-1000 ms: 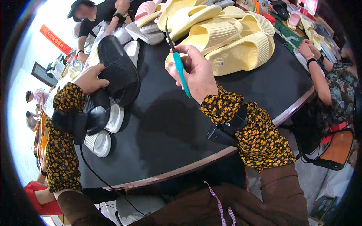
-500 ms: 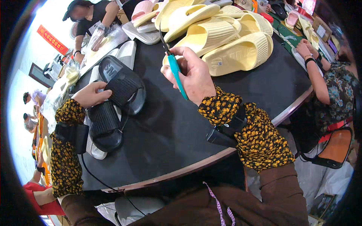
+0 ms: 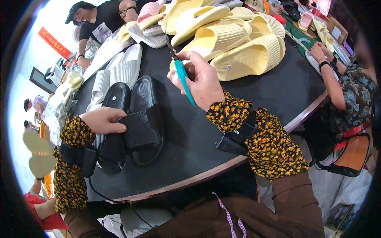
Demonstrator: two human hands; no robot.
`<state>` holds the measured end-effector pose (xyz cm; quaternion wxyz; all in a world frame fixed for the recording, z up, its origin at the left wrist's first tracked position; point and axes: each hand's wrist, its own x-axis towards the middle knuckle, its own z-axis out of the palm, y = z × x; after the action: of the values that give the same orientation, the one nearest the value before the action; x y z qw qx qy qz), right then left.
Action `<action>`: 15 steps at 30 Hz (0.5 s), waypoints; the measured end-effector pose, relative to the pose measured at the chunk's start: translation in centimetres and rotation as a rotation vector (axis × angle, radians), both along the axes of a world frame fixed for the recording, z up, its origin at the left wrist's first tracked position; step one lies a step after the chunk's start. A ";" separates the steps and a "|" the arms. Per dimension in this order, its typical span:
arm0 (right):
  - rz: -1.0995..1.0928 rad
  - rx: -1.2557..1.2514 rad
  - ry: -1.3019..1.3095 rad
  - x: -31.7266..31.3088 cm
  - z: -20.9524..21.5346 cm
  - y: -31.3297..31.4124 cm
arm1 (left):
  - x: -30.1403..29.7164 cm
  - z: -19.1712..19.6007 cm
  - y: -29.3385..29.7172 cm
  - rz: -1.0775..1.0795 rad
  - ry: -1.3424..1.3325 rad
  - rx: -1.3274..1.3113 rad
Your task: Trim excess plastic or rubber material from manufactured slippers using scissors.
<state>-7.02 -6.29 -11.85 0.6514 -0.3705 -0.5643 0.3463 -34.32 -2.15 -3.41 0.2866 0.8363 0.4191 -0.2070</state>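
Note:
My left hand (image 3: 103, 120) grips a pair of black slide sandals (image 3: 141, 119) by their ribbed straps; they lie side by side, soles down, on the round black table (image 3: 198, 146). My right hand (image 3: 200, 81) hovers over the table's middle, closed around a teal-handled cutting tool (image 3: 183, 75) whose thin dark tip points away from me toward the yellow sandals. Both forearms wear orange-flowered sleeves with a black device strapped at each wrist.
A heap of pale yellow slide sandals (image 3: 238, 43) fills the far side of the table, with white sandals (image 3: 119, 71) at the far left and pink ones behind. One person (image 3: 99, 20) sits across at the far left, another person (image 3: 341, 87) sits at the right edge.
My left hand has brought the black sandals down from a tilted, raised position and laid them flat on the table as a pair. My right hand has stayed nearly still with the tool.

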 end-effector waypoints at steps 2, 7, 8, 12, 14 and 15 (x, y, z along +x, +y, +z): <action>-0.007 -0.006 -0.005 -0.1 0.1 -0.2 | -0.9 -0.5 0.2 0.002 -0.056 -0.077; -0.002 -0.002 -0.026 0.0 0.0 0.1 | -0.5 -0.5 -0.6 0.047 0.017 -0.102; 0.000 -0.002 -0.027 0.0 0.1 0.1 | -0.2 -0.3 -1.0 0.041 0.064 -0.022; -0.022 0.006 -0.071 0.2 -0.3 0.5 | 1.0 -0.3 -1.7 0.081 0.070 0.130; -0.014 -0.013 -0.068 0.5 -0.1 0.3 | 1.7 0.0 -2.0 0.233 -0.012 0.138; 0.004 -0.032 -0.055 0.3 0.0 0.1 | 1.4 -0.1 -2.1 0.240 -0.010 0.140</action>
<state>-6.68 -6.16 -11.81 0.6290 -0.3891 -0.5773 0.3460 -32.89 -4.28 -3.52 0.2523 0.7992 0.5281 -0.1371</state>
